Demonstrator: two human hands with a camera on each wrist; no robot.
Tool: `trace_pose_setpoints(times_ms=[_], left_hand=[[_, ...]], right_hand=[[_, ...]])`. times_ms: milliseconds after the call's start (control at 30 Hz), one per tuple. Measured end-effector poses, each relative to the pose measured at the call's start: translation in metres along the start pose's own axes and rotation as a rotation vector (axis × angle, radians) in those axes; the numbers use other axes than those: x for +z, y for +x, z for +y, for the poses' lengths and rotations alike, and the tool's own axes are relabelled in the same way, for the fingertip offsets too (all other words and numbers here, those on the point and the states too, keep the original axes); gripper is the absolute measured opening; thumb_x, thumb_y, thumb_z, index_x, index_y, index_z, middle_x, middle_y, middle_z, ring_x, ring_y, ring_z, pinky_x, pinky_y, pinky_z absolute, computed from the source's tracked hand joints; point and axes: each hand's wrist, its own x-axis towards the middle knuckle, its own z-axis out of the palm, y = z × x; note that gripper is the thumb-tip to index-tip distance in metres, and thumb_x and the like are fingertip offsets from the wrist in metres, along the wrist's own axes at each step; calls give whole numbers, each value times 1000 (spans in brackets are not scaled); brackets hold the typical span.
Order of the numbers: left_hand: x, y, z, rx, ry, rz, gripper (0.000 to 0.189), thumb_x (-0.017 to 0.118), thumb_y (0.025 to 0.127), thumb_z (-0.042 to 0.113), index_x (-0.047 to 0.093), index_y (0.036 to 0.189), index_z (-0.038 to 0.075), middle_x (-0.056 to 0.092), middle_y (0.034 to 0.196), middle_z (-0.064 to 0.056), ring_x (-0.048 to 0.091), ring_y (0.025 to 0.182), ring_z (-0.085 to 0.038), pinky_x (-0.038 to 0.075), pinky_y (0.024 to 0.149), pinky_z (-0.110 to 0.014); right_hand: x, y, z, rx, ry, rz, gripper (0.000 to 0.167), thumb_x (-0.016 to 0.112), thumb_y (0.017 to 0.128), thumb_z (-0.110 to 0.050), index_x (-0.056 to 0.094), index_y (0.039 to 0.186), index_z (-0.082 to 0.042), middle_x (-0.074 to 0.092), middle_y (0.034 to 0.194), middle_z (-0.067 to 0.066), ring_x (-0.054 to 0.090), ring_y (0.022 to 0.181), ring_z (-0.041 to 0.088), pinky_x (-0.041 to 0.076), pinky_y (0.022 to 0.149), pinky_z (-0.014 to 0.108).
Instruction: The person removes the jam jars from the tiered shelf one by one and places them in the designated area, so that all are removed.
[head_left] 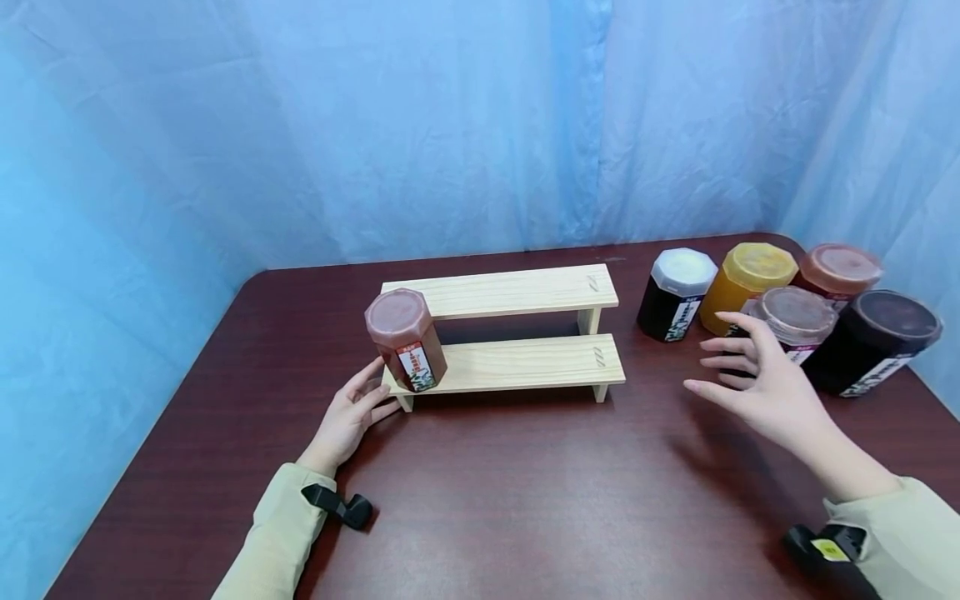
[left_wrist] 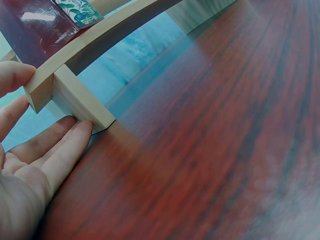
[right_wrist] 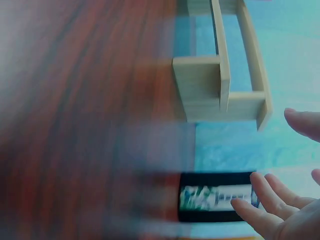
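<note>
A two-tier wooden rack (head_left: pixel 525 364) stands mid-table. A jar with reddish-brown contents and a matching lid (head_left: pixel 408 342) sits on the left end of its lower step, tilted in the head view. My left hand (head_left: pixel 352 417) is at that end, its fingertips touching the shelf edge and the front leg (left_wrist: pixel 82 97), fingers fairly straight. My right hand (head_left: pixel 772 392) hovers in front of the jars at the right, fingers spread and slightly bent, nothing held. Behind it is a jar with a brownish clear lid (head_left: pixel 797 312), partly hidden. A white-lidded dark jar (head_left: pixel 678 292) stands left of these fingers.
A yellow jar (head_left: pixel 750 279), a red-brown jar (head_left: pixel 838 268) and a black jar (head_left: pixel 870 342) crowd the table's right side. Blue curtains (head_left: pixel 450 125) hang close behind the dark red table (head_left: pixel 540 500).
</note>
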Motion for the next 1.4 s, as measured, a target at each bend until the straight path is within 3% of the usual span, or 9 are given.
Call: trace_pose_setpoints(times_ms=[100, 167, 267, 400, 467, 800, 1100, 1400], left_hand=[[-1, 0, 0, -1, -6, 5, 61, 44, 95, 1, 21, 151, 5, 41, 127, -16, 60, 99, -6, 54, 85, -27], [-1, -1, -1, -8, 0, 1, 60, 45, 96, 2, 20, 151, 6, 38, 131, -19, 60, 100, -5, 53, 86, -27], [-1, -1, -1, -15, 4, -3, 60, 44, 96, 3, 20, 151, 6, 35, 135, -23, 60, 100, -5, 53, 87, -27], [-1, 0, -1, -5, 6, -5, 60, 44, 96, 2, 20, 151, 6, 37, 132, -20, 60, 100, -5, 53, 86, -27], [-1, 1, -1, 0, 3, -5, 60, 45, 96, 2, 21, 151, 6, 39, 129, -18, 59, 99, -6, 53, 86, -27], [-1, 0, 0, 9, 6, 1, 60, 45, 96, 2, 21, 150, 5, 48, 115, -4, 59, 96, -6, 54, 85, -26], [0, 0, 1, 1, -3, 3, 60, 45, 95, 2, 21, 150, 5, 47, 118, -6, 61, 98, -6, 54, 85, -27], [0, 0, 1, -10, -4, 9, 60, 45, 96, 1, 22, 150, 5, 44, 123, -11, 60, 98, -6, 54, 85, -27]], right_hand=[[9, 9, -13, -18, -1, -9, 83, 78, 78, -15, 25, 143, -9, 58, 115, 15, 50, 89, -19, 41, 74, 0], [14, 15, -22, -34, 1, -9, 84, 78, 78, -14, 26, 143, -10, 58, 117, 21, 50, 89, -20, 44, 76, 2], [22, 23, -34, -55, -3, -14, 85, 79, 77, -15, 26, 144, -12, 58, 118, 20, 55, 92, -12, 54, 82, 22], [32, 33, -46, -74, 0, -35, 86, 79, 77, -17, 26, 145, -13, 57, 120, 18, 62, 101, 18, 48, 88, 51], [37, 37, -51, -78, 16, -48, 86, 79, 77, -16, 26, 144, -14, 56, 121, 18, 60, 104, 31, 48, 89, 53], [62, 58, -78, -109, 107, -122, 86, 80, 75, -16, 28, 144, -16, 53, 125, 18, 57, 113, 35, 45, 96, 55], [85, 72, -103, -75, 162, -189, 87, 84, 70, -16, 34, 141, -20, 50, 130, 13, 54, 116, 29, 46, 98, 49], [110, 80, -129, -148, 173, -254, 89, 85, 69, -17, 34, 142, -26, 48, 134, 11, 53, 119, 26, 46, 99, 45]])
